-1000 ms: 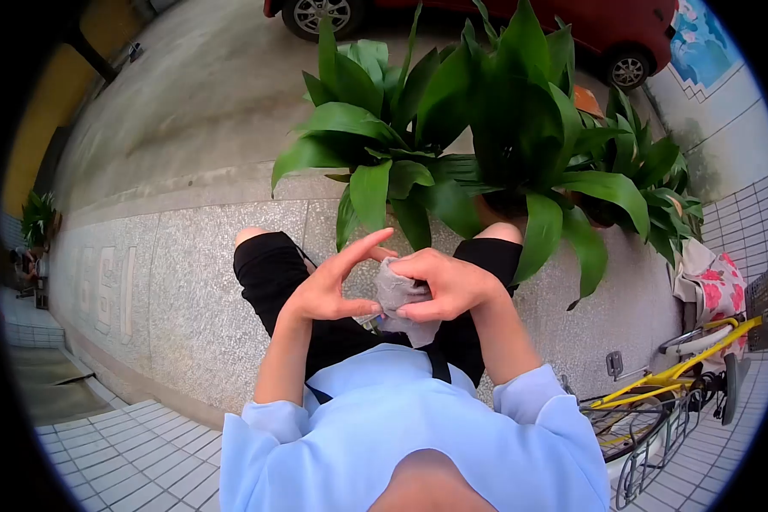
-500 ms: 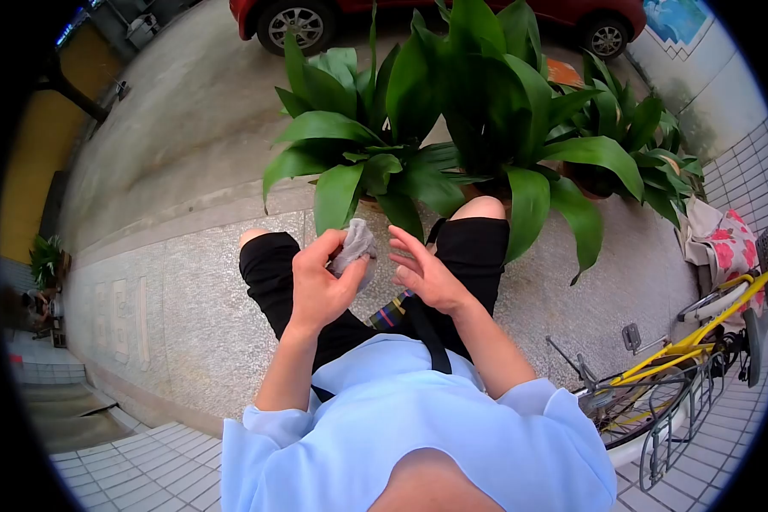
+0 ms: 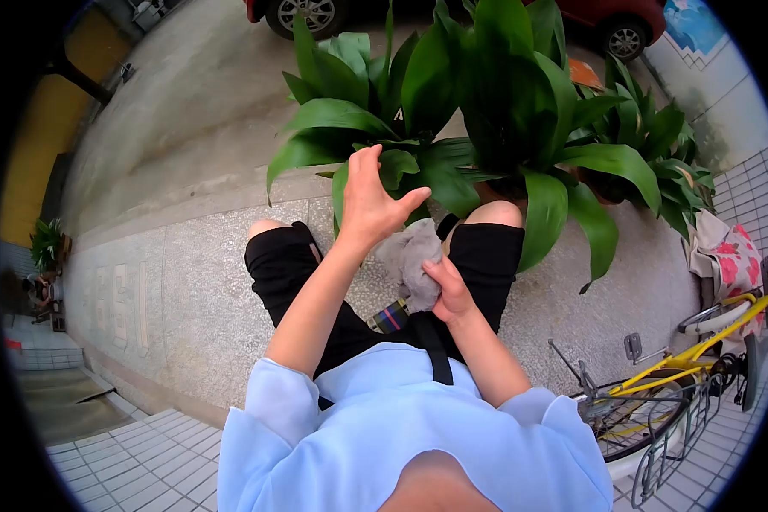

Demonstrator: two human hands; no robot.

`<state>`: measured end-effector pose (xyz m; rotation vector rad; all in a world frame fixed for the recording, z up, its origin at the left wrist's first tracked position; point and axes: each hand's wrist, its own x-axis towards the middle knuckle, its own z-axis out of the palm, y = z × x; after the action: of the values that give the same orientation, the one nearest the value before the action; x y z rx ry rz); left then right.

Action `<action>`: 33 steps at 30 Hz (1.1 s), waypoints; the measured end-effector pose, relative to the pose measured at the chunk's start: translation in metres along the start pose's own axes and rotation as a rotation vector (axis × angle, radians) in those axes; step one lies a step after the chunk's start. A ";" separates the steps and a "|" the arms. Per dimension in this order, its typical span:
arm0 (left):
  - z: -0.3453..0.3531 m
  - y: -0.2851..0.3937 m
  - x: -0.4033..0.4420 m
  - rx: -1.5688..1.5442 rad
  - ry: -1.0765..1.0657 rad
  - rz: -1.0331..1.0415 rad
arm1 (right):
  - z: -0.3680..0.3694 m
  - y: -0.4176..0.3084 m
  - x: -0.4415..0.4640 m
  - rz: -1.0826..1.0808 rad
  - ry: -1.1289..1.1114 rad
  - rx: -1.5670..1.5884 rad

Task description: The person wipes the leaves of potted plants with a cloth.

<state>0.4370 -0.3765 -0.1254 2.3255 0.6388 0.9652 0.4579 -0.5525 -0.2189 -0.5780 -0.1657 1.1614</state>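
Observation:
A crumpled grey cloth (image 3: 417,264) hangs from my right hand (image 3: 452,290), whose thumb and fingers are closed on its right side. My left hand (image 3: 374,200) is raised in front of the leaves of a potted plant (image 3: 392,94), with thumb and fingers spread and nothing held. I cannot tell whether its fingertips touch a leaf. The cloth lies just below and right of the left hand, above my lap. A plaid strip (image 3: 391,317) shows under the cloth, between my legs in black shorts (image 3: 482,256).
More broad-leaved plants (image 3: 648,154) stand to the right. At the right lies a yellow bicycle (image 3: 683,363), with a floral cloth bag (image 3: 730,252) beyond it. A red car (image 3: 640,17) is parked behind the plants. Speckled stone paving (image 3: 188,316) surrounds my legs.
The cloth has passed from my left hand to my right and now hangs more unfolded. My left hand has opened and moved up and right toward the leaves.

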 end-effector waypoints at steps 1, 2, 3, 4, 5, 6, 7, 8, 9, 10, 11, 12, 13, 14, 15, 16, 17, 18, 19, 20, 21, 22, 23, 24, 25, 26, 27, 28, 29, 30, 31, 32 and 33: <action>0.015 -0.005 0.008 0.089 -0.030 -0.005 | -0.001 0.001 0.000 -0.017 0.048 -0.030; 0.031 -0.011 0.014 0.177 -0.059 -0.008 | -0.002 -0.001 0.000 -0.040 0.077 -0.063; 0.041 -0.019 0.015 0.269 -0.090 -0.012 | -0.001 -0.003 -0.001 -0.059 0.104 -0.092; 0.045 -0.033 0.014 0.203 -0.127 -0.069 | 0.000 -0.005 -0.001 -0.078 0.127 -0.122; 0.046 -0.050 0.014 0.134 -0.161 -0.127 | -0.001 -0.010 0.000 -0.117 0.142 -0.155; 0.043 -0.065 0.014 0.067 -0.195 -0.185 | -0.002 -0.016 0.001 -0.155 0.156 -0.186; 0.034 -0.076 0.001 -0.120 -0.127 -0.287 | -0.003 -0.020 -0.003 -0.188 0.177 -0.213; 0.023 -0.083 -0.019 -0.301 -0.063 -0.388 | -0.002 -0.026 -0.003 -0.216 0.191 -0.244; 0.008 -0.082 -0.041 -0.424 -0.033 -0.541 | -0.007 -0.028 -0.004 -0.207 0.189 -0.275; -0.006 -0.079 -0.060 -0.544 0.008 -0.691 | -0.010 -0.030 -0.002 -0.199 0.179 -0.309; -0.013 -0.085 -0.083 -0.576 0.007 -0.739 | -0.004 -0.030 0.004 -0.229 0.187 -0.347; -0.019 -0.090 -0.105 -0.606 0.012 -0.787 | 0.001 -0.026 0.010 -0.212 0.164 -0.406; -0.025 -0.087 -0.122 -0.723 0.052 -0.878 | 0.005 -0.019 0.016 -0.193 0.139 -0.463; -0.028 -0.082 -0.133 -0.842 0.097 -0.964 | 0.012 -0.012 0.023 -0.176 0.110 -0.521; -0.031 -0.080 -0.144 -0.956 0.104 -1.073 | 0.025 -0.004 0.031 -0.165 0.071 -0.619; -0.037 -0.074 -0.149 -1.105 0.109 -1.141 | 0.029 0.007 0.040 -0.140 0.007 -0.724; -0.035 -0.076 -0.157 -1.180 0.131 -1.181 | 0.031 0.022 0.051 -0.152 -0.058 -0.846; -0.030 -0.078 -0.167 -1.257 0.151 -1.219 | 0.040 0.035 0.059 -0.252 -0.116 -1.040; -0.025 -0.076 -0.175 -1.290 0.126 -1.152 | 0.040 0.051 0.065 -0.174 -0.156 -1.144; -0.021 -0.076 -0.182 -1.254 0.131 -1.132 | 0.029 0.074 0.073 -0.121 -0.150 -1.332; -0.019 -0.079 -0.185 -1.283 0.134 -1.161 | 0.016 0.093 0.081 -0.113 -0.123 -1.440; -0.019 -0.082 -0.187 -1.311 0.139 -1.191 | 0.003 0.108 0.090 -0.101 -0.098 -1.546; -0.020 -0.084 -0.188 -1.328 0.138 -1.223 | -0.015 0.123 0.103 -0.030 -0.064 -1.575; -0.020 -0.087 -0.189 -1.343 0.137 -1.257 | -0.033 0.135 0.118 0.043 -0.030 -1.602; -0.020 -0.088 -0.191 -1.356 0.135 -1.294 | -0.045 0.143 0.131 0.119 0.005 -1.625; -0.021 -0.088 -0.193 -1.344 0.136 -1.301 | -0.052 0.146 0.143 0.137 -0.021 -1.627; -0.021 -0.087 -0.194 -1.334 0.136 -1.307 | -0.058 0.146 0.157 0.155 -0.045 -1.629; -0.021 -0.086 -0.193 -1.324 0.135 -1.314 | -0.056 0.142 0.170 0.172 -0.068 -1.631; -0.023 -0.084 -0.191 -1.341 0.096 -1.267 | -0.053 0.137 0.181 0.242 -0.040 -1.710; -0.025 -0.081 -0.187 -1.374 0.081 -1.270 | -0.048 0.132 0.186 0.206 0.069 -1.828; -0.028 -0.077 -0.182 -1.406 0.066 -1.274 | -0.044 0.128 0.192 0.180 0.187 -1.936; -0.029 -0.076 -0.179 -1.436 0.049 -1.279 | -0.043 0.123 0.202 0.180 0.276 -1.987; -0.029 -0.077 -0.179 -1.469 0.047 -1.270 | -0.047 0.124 0.210 0.179 0.338 -2.011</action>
<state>0.2862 -0.4185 -0.2442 0.3834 0.7950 0.4634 0.4612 -0.3463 -0.3566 -2.5394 -1.0333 0.6797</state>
